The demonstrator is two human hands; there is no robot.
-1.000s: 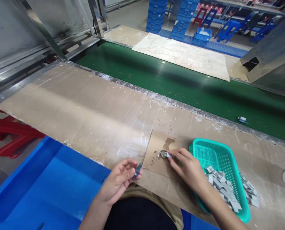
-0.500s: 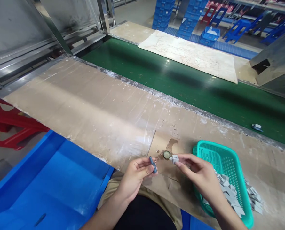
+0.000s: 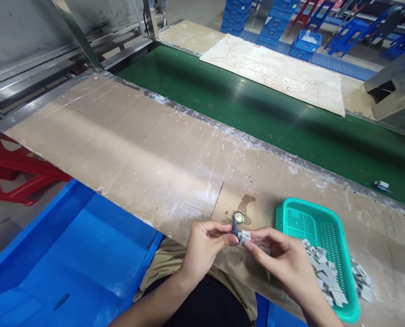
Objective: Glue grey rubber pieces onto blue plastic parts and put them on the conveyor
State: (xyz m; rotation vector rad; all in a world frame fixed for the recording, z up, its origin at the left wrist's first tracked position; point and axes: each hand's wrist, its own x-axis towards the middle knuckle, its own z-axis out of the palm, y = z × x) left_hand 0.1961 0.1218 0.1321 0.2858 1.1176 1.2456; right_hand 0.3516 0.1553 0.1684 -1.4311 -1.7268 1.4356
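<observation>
Between the fingertips of my left hand [image 3: 207, 245] is a small dark blue-grey plastic piece [image 3: 235, 228], held upright. My right hand [image 3: 280, 254] pinches a light grey, box-shaped plastic piece [image 3: 245, 236] with an opening in it. The two pieces meet between my hands; whether they are joined I cannot tell. Just beyond them a small round dish [image 3: 238, 217] with a dark rim sits on the brown board amid wet spots. On my right stands a green plastic basket [image 3: 338, 236] with several light grey pieces [image 3: 328, 274] in it.
More grey pieces [image 3: 362, 279] lie right of the basket. A grey-and-blue piece [image 3: 382, 185] rests on the green conveyor belt [image 3: 291, 118] beyond the worktable [image 3: 147, 145]. A big blue bin [image 3: 76, 245] is at my left, near a red stool [image 3: 21, 168].
My hands have come together: the dark piece moved right and now meets the grey piece, which came slightly left and toward me. The view has shifted a little.
</observation>
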